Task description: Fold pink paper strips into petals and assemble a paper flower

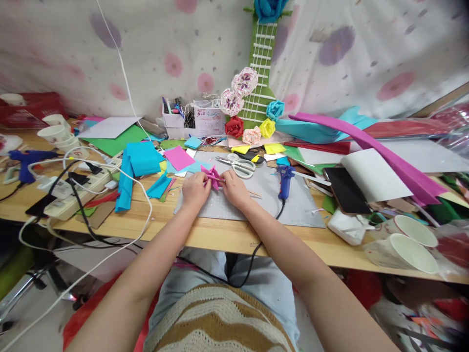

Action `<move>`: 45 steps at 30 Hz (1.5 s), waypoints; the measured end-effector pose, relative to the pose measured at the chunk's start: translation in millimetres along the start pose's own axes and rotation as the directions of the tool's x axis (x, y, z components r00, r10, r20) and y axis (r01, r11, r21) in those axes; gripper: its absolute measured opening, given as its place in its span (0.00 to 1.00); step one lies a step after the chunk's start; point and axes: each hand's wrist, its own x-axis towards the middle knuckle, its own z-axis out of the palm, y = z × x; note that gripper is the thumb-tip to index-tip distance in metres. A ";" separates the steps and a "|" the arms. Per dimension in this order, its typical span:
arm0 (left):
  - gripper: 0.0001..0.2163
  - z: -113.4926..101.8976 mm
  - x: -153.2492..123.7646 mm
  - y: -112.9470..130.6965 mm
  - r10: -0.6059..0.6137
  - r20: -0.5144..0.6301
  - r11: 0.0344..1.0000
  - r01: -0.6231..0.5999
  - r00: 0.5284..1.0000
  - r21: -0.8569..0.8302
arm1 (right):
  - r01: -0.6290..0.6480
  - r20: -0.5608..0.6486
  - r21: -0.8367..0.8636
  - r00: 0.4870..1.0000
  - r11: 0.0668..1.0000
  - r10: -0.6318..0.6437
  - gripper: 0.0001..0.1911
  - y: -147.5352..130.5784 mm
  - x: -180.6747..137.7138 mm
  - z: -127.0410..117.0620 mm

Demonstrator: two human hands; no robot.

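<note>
My left hand (195, 189) and my right hand (233, 188) meet over a grey cutting mat (293, 208) at the table's front. Both pinch a small folded pink paper shape (211, 176) held between them, fingers curled round it. A thin stick pokes out to the right of my right hand. White-handled scissors (238, 165) lie just behind the hands. A blue glue gun (284, 180) stands on the mat to the right, its black cord running down over the table edge.
Coloured paper sheets (142, 159) lie at the left, with a power strip (78, 188) and white cables. A phone (345, 190) and paper cups (414, 242) sit at the right. Paper flowers (242, 115) on a green guitar shape stand behind, beside small boxes (194, 120).
</note>
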 end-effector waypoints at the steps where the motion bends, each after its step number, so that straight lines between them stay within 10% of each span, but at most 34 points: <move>1: 0.04 -0.2 0.3 -1.5 -0.020 -0.015 1.000 0.020 1.000 -0.011 | -0.010 0.009 -0.013 1.000 1.000 0.010 0.08 -1.0 -0.4 -0.8; 10: 0.04 6.4 5.1 -25.4 -0.341 0.006 0.854 0.312 0.940 -0.417 | -0.013 -0.010 -0.037 1.000 0.999 0.012 0.03 9.1 -12.0 -17.1; 18: 0.10 14.1 6.7 -29.1 -0.250 0.131 0.813 0.282 0.959 -0.510 | 0.059 -0.060 0.059 0.997 0.996 -0.055 0.07 9.7 -14.7 -24.7; 26: 0.17 -2.2 6.3 -31.1 -0.283 -0.103 0.904 0.229 0.954 -0.362 | 0.143 0.024 0.005 0.989 0.990 -0.143 0.11 2.2 -14.6 -10.7; 34: 0.12 -15.6 4.6 -18.1 -0.044 0.268 0.942 0.129 0.963 -0.309 | 0.171 0.190 -0.108 0.970 0.979 -0.149 0.15 -0.3 -13.6 -9.3; 45: 0.18 -10.9 3.7 -12.2 0.256 0.353 0.966 -0.228 0.900 -0.120 | 0.157 0.133 -0.083 0.980 0.984 -0.145 0.12 7.2 -14.0 -12.8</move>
